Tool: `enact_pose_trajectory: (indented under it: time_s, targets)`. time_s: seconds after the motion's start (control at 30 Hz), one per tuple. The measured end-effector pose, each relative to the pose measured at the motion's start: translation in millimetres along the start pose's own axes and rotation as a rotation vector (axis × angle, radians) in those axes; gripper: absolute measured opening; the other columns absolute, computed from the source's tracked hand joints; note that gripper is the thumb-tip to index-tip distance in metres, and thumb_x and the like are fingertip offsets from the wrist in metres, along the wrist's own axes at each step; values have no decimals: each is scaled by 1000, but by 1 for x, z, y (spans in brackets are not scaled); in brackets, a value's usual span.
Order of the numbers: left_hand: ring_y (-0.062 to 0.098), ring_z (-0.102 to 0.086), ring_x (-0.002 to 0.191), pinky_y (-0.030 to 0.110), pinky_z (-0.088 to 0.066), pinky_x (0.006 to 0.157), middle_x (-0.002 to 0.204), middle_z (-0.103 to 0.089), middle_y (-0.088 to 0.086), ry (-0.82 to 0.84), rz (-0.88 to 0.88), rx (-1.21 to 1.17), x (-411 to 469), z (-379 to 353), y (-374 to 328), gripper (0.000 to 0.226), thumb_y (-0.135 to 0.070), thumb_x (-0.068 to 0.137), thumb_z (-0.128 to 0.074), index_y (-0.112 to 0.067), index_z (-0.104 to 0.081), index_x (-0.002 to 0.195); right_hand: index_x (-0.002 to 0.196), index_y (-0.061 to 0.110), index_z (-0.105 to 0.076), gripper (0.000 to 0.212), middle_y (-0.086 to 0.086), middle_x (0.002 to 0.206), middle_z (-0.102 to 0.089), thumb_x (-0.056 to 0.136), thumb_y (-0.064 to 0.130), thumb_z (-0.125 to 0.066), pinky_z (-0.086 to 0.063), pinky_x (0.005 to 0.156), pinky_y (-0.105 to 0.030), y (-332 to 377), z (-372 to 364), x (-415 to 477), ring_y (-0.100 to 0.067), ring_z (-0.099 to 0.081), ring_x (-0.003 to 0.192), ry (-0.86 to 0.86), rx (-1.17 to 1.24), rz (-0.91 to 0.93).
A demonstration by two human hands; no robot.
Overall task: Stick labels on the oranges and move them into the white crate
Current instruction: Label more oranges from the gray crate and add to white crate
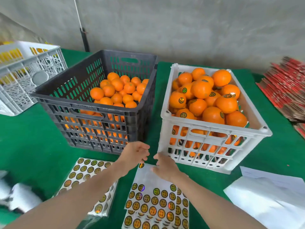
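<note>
Counter draped in green cloth carries two crates side by side against a grey wall. At left stands the black crate, part-filled with bare oranges heaped toward its right side. Just beside it on the right, the white crate is piled above its rim with labelled oranges, round dark-and-gold stickers showing on many of them. A second pale crate sits at the far left edge, yellow-orange showing through its slats. Red-printed flattened cartons lie stacked at the far right, and loose white paper lies at the near right.

Two label sheets lie in front of the crates: one full sheet under the left forearm, and a part-used sheet in the middle, its upper rows stripped. Crumpled white backing lies at the near left.

The right hand rests on the bare top of the part-used sheet, fingers relaxed and grasping nothing. The left hand hovers just above that sheet's upper corner, fingers loosely curled and released, with nothing seen in them. A lone label sits on that corner, directly beneath the left fingertips.
</note>
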State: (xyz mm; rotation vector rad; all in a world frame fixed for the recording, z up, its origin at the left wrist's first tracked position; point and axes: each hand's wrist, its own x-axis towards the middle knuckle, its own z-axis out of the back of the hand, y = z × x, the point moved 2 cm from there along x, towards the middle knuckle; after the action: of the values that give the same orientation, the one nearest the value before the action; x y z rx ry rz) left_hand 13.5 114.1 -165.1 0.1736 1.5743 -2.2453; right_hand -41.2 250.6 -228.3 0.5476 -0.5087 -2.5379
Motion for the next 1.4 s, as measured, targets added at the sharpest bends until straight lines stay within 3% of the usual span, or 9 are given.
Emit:
enact_pose_trajectory:
  time_s: [0.17,0.4,0.67,0.83,1.0,1.13,1.23,1.3,1.4]
  targets:
    - [26,-56,112,34,-44,98,127,-56,15,86,234,163,-3,0,57,58,-9,87,-65,0,-41,139,119,15,-51,32,-3,99,-61,90,2,-49,-43,86,-28,7,-2,0,-19,-56,96,-122,163,18]
    - [23,-69,79,36,-56,79,90,-74,12,127,334,-59,-4,-4,55,10,-9,83,-70,-2,-69,91,98,4,-62,15,-8,95,-63,86,-2,-56,-41,82,-18,11,28,-26,-19,-58,90,-432,137,214]
    - [21,-63,72,31,-54,67,83,-69,10,177,344,-177,-11,-14,40,9,-5,90,-58,-5,-67,92,95,18,-72,18,0,96,-62,87,29,-60,-45,81,-26,19,-18,-60,-17,-56,91,-379,39,222]
    - [20,-59,67,27,-50,62,84,-65,13,111,353,-127,-6,-19,39,12,-2,90,-54,-2,-66,91,64,17,-71,14,3,67,-61,63,17,-85,-48,52,-18,28,-22,-69,-15,-60,61,-559,34,228]
    - [22,-55,68,29,-48,64,78,-61,12,173,353,-52,0,-21,39,15,-4,90,-53,1,-63,98,60,11,-63,22,0,63,-58,64,0,-82,-44,52,-20,33,-18,-74,-16,-55,57,-621,69,366]
    - [12,-62,61,24,-53,64,65,-67,-1,282,290,-2,0,-19,47,15,-9,90,-57,-12,-66,78,70,6,-65,11,-7,71,-60,78,3,-72,-45,63,-27,36,-3,-77,-18,-55,65,-518,307,236]
    - [5,-60,71,20,-47,66,82,-65,-4,355,202,219,-11,-17,50,15,-20,86,-64,-10,-60,96,79,7,-65,8,-2,74,-57,81,-1,-67,-48,65,-35,46,28,-79,-14,-52,68,-525,449,230]
    - [10,-53,98,24,-45,85,109,-55,-3,249,-32,529,-19,-9,42,49,-32,82,-67,-15,-49,124,90,12,-65,15,8,81,-55,82,-1,-66,-47,66,-25,64,56,-82,-5,-51,73,-595,472,323]
    - [3,-53,75,21,-48,72,87,-56,-16,9,-498,429,-45,29,-4,26,-31,85,-66,-24,-61,110,103,20,-62,23,14,94,-54,85,5,-57,-42,75,-10,96,99,-80,2,-51,88,-740,451,493]
